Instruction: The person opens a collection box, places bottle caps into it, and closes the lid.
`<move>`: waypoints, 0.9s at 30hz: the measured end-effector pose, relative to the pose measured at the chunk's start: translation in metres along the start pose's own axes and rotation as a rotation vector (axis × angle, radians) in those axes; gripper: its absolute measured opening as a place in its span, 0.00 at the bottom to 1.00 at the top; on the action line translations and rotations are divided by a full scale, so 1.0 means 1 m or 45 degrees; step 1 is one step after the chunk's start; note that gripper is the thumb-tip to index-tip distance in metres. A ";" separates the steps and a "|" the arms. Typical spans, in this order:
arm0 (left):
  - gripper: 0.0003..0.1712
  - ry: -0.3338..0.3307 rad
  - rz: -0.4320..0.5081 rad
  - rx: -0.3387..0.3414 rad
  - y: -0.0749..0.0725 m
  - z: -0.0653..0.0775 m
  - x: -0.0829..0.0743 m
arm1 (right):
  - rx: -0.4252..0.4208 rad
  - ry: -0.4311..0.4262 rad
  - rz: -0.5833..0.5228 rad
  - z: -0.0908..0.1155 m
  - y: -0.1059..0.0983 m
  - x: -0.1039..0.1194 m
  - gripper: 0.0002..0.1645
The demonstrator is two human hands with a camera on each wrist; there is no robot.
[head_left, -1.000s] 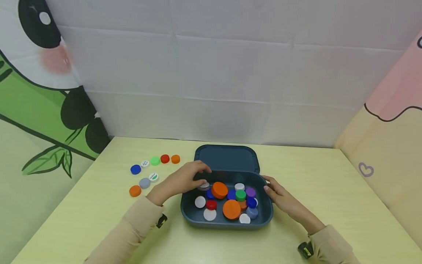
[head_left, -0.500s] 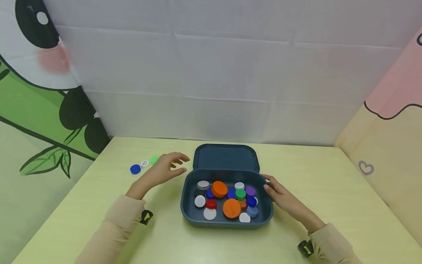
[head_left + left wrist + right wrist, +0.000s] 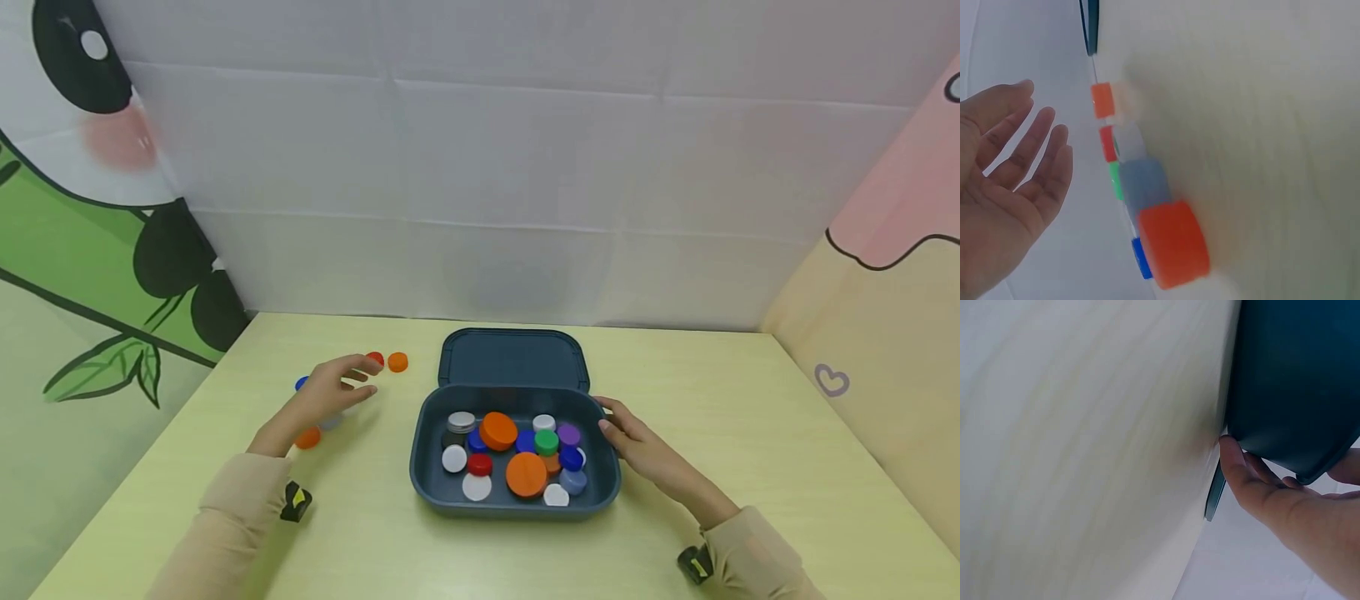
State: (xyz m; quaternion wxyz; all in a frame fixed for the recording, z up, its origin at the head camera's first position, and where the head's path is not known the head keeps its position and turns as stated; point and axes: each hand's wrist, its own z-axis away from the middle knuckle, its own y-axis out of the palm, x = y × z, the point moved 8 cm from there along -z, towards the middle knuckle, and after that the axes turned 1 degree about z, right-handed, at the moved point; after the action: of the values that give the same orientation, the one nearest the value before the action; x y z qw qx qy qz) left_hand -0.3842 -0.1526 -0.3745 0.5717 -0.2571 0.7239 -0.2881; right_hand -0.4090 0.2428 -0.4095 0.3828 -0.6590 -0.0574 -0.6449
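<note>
My left hand [image 3: 326, 396] hovers over the loose bottle caps at the left of the table, fingers relaxed and apart, holding nothing. In the left wrist view an orange cap [image 3: 1172, 245], a grey-blue cap [image 3: 1144, 181] and a red cap [image 3: 1108, 144] lie below it, apart from the fingers. In the head view the hand hides some caps. A dark blue box [image 3: 517, 510] holds several caps, among them a large orange cap [image 3: 527, 475] and a green cap [image 3: 546, 442]. My right hand [image 3: 637, 442] grips the box's right side, its thumb at the rim and fingers against the outer wall.
Behind the box lies its dark blue lid [image 3: 513, 358], flat on the pale wooden table [image 3: 712, 375]. An orange cap [image 3: 397, 362] sits left of the lid. A white sheet [image 3: 487, 167] hangs along the table's far edge.
My left hand has left the box's left side and moved left over the loose caps. A silver-white cap it was touching now lies released in the box. My right hand keeps its grip.
</note>
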 end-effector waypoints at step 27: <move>0.19 -0.281 -0.153 0.115 0.002 0.013 0.043 | 0.008 0.026 -0.008 0.001 0.001 0.001 0.27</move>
State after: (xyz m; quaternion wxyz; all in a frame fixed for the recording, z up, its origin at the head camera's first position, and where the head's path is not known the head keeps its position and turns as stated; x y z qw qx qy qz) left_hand -0.3813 -0.1824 -0.4076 0.6407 -0.3040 0.6262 -0.3239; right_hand -0.4077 0.2428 -0.4091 0.3835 -0.6509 -0.0577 -0.6526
